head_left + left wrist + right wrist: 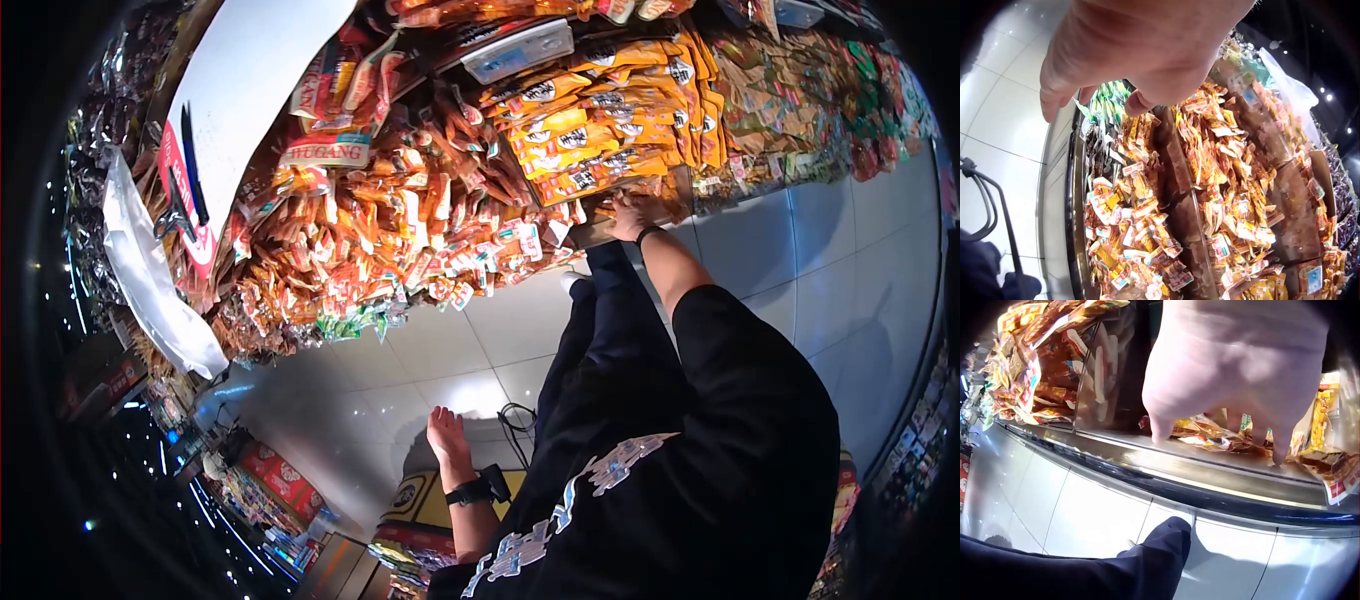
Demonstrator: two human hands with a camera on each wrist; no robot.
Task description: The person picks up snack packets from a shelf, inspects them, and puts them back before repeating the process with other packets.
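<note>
At the front edge of a snack display, my right hand [633, 215] reaches down with its fingers spread. In the right wrist view this hand [1235, 375] covers part of a compartment, its fingertips right at the small wrapped snack packets [1216, 440] and the metal front rim [1147, 453]. Just behind it lie neat rows of orange snack pouches [600, 125] with black lettering. My left hand [447, 435] hangs beside the body, holding nothing, its fingers loosely bent. The left wrist view has this hand [1141, 50] in front of bins of red and orange packets [1129, 231].
Heaped packets [350, 235] fill the display to the left, split by clear dividers [1185, 219]. A white sheet [250, 60] with scissors [175, 215] and a white plastic bag [150, 280] lie at the far left. Tiled floor [440, 350] borders the display; a black cable [515, 425] loops near the legs.
</note>
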